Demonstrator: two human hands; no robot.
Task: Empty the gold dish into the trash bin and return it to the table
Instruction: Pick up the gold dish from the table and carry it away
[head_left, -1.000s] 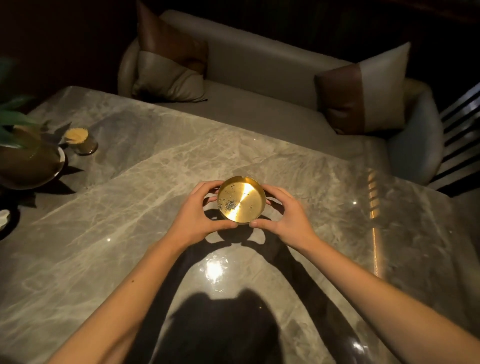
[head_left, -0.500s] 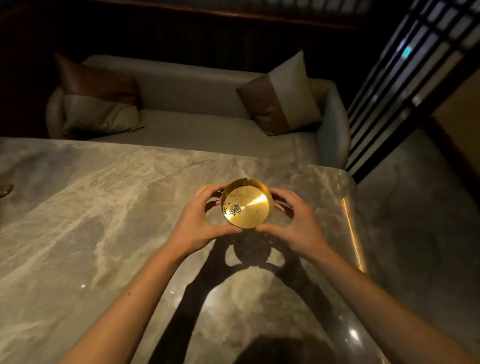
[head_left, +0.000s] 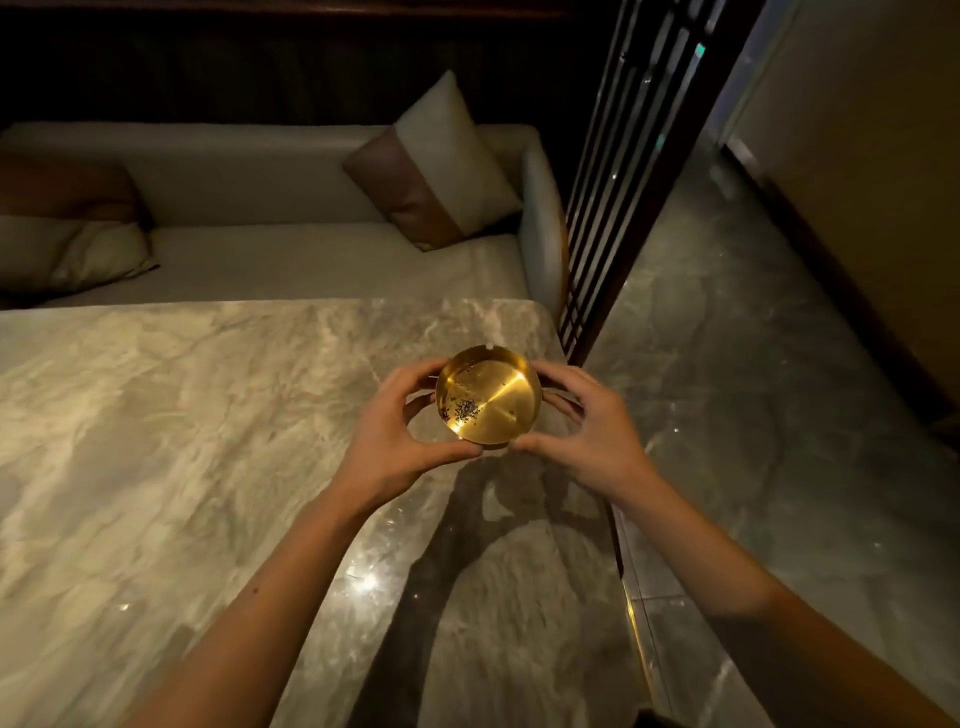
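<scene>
A round gold dish (head_left: 496, 400) with a small heap of dark crumbs in its left half is held level above the marble table (head_left: 156, 415), near the table's far right corner. My left hand (head_left: 389, 441) grips its left side, thumb under the near rim. My right hand (head_left: 592, 431) cups its right side. Both forearms reach in from the bottom of the view. No trash bin is in sight.
A grey sofa (head_left: 291, 260) with a brown-and-cream cushion (head_left: 441, 171) runs behind the table. A dark slatted screen (head_left: 634, 171) stands to the right of the sofa. Polished stone floor (head_left: 753, 389) lies to the right of the table, bounded by a wall (head_left: 857, 156).
The dish, held in both hands, has shifted right toward the table's right edge. The view has turned right: the plant and small jar at the left are gone, and floor and wall have appeared.
</scene>
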